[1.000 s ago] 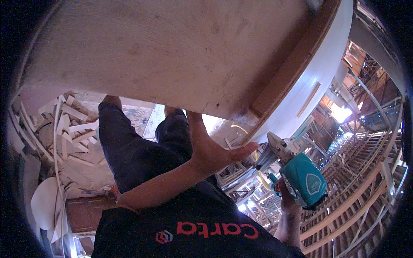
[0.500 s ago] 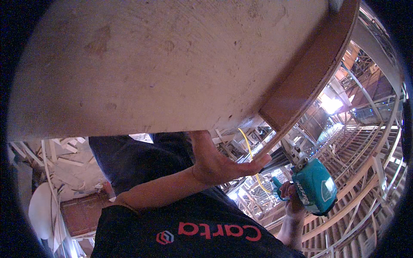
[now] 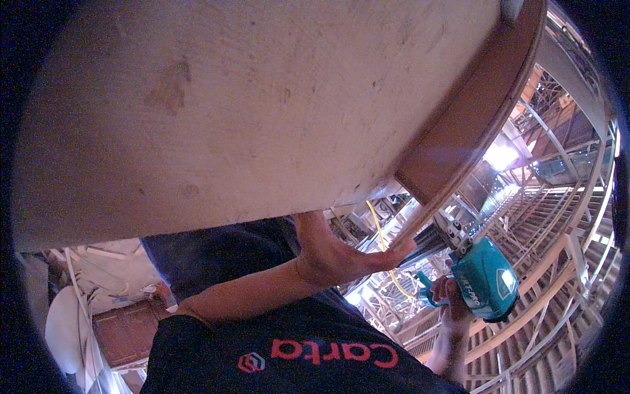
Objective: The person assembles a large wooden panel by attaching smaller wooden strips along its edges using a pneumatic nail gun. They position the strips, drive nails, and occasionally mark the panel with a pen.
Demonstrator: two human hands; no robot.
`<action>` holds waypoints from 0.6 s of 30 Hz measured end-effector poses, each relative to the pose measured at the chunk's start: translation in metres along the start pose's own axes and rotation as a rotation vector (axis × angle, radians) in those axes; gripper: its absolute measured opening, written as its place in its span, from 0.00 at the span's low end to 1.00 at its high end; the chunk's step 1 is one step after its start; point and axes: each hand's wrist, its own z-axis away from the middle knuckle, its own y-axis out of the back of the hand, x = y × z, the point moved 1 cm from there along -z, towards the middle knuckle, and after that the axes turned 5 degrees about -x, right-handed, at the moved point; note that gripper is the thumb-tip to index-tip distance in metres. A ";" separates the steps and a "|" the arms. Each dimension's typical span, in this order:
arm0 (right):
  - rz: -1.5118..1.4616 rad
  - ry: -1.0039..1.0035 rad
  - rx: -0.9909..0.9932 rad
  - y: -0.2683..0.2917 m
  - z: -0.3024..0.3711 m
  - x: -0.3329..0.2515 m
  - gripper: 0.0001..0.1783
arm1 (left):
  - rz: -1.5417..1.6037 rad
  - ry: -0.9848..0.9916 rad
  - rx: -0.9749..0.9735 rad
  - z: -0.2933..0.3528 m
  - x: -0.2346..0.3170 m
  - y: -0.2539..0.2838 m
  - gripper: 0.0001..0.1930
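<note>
A large pale wooden panel (image 3: 262,118) fills the upper part of the view. A brown curved wooden strip (image 3: 453,144) runs along its right edge. My left hand (image 3: 335,253) is at the panel's lower edge, its thumb against the thin lower end of the strip and its other fingers hidden behind the panel. My right hand (image 3: 449,302) is wrapped round the handle of a teal nail gun (image 3: 487,279). The tool's metal nose (image 3: 454,230) points up toward the outer side of the strip; whether it touches cannot be made out.
A yellow hose (image 3: 377,226) hangs between my left hand and the nail gun. Timber frames and slats (image 3: 525,315) crowd the right. At the lower left, wood offcuts (image 3: 98,276) lie around a brown board (image 3: 128,331), with a pale rounded piece (image 3: 64,322) alongside.
The panel's lower left edge sits lower in view. The nail gun has shifted slightly right, still in my right hand. My left hand keeps its place at the strip's end.
</note>
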 end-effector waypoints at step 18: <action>-0.025 -0.086 0.050 -0.002 -0.006 -0.006 0.07 | 0.044 -0.058 0.060 0.006 -0.009 -0.007 0.64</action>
